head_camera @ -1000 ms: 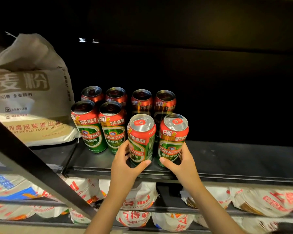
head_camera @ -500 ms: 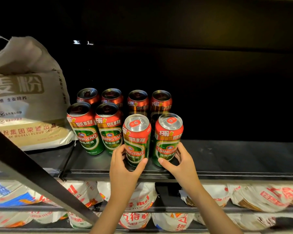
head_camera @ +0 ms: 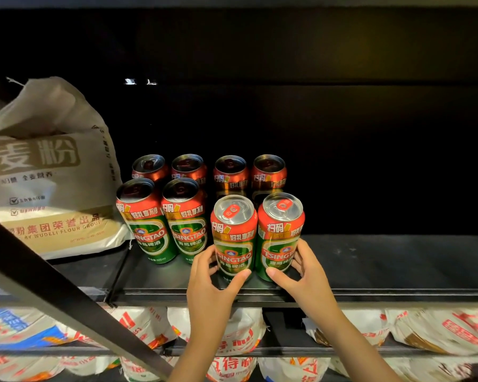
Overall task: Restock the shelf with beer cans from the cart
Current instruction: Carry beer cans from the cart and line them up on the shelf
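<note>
Hands on two Tsingtao cans
Left hand (head_camera: 207, 282) grips the left can (head_camera: 233, 238); right hand (head_camera: 305, 274) grips the right can (head_camera: 280, 232), near shelf (head_camera: 398, 260) edge.

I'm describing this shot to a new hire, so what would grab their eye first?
Two red-and-green Tsingtao beer cans at the front of the black metal shelf: the left hand grips the left front can, the right hand the right front can. Six matching cans stand behind and left, beside a beige flour sack.
</note>
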Motion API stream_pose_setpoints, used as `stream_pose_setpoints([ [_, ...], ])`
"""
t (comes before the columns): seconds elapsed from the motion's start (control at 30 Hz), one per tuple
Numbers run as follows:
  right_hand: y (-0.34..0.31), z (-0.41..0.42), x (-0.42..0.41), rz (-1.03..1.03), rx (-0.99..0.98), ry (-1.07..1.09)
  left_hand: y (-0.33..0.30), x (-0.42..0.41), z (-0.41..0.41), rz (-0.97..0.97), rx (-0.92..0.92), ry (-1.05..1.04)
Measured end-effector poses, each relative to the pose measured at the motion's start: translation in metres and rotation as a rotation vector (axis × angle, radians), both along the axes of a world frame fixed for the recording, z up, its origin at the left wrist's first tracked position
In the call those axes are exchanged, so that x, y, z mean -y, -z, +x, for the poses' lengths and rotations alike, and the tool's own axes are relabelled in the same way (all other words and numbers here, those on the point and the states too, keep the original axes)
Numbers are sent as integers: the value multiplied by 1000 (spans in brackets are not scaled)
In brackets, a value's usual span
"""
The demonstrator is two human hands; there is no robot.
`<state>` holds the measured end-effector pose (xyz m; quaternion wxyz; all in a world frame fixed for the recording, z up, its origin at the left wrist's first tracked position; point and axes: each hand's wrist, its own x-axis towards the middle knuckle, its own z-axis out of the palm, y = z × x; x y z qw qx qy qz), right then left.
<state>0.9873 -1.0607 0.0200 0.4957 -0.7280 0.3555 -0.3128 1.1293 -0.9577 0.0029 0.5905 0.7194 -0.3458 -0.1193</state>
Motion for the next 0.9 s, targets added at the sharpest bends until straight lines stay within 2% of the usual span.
stream_pose_setpoints([
  [0.33, 1, 4, -4, 7, 21, 38, 6, 0, 2, -6, 207, -26],
  [0.63, 0, 3, -6, 1, 24, 54, 3, -3, 1, -53, 134, -25],
  [0.73, 2, 2, -6, -7, 2, 50, 6, -5, 3, -65, 193, -28],
  [0.9, 6, 10, -4, -87, -29, 95, 7, 1, 2, -83, 176, -78],
])
